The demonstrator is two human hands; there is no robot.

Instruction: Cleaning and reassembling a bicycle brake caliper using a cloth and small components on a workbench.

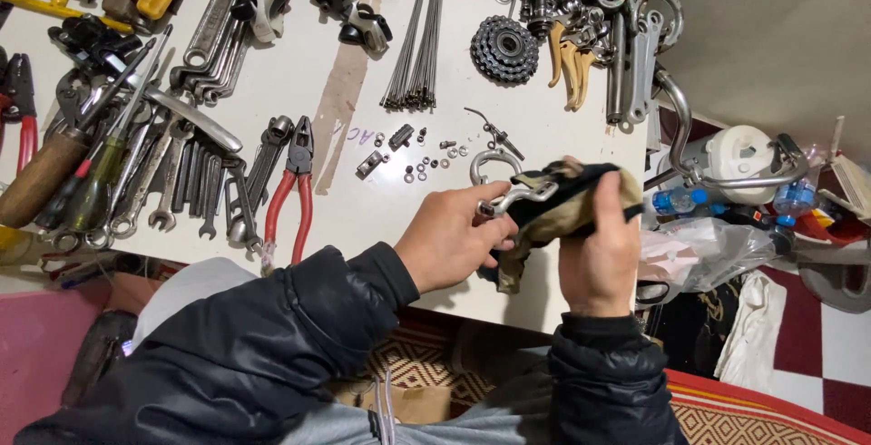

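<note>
- Far to the left on the white table [381,200] lies a big pile of wrenches [195,177] and screwdrivers [100,164], all mixed up.
- Next to the pile lie pliers with red handles [292,193], flat on the table with the jaws pointing away from me.
- A bit further along sit some tiny nuts and washers [426,166], spread out near each other.
- Up behind them lies a bundle of thin metal spokes [419,37], and beside that a round stack of gears [504,48].
- My left hand [449,238] pinches a small shiny metal brake piece [519,198] between my thumb and fingers. It is up in the air, just above the near edge of the table.
- The far end of the piece is tucked into a dirty rag [558,205], black and tan.
- My right hand [599,250] is closed around that rag and presses it on the metal piece.
- To the right, off the table, sit a white jug [739,156] and a blue bottle [676,200], with a clear plastic bag [703,250] in front.
</note>
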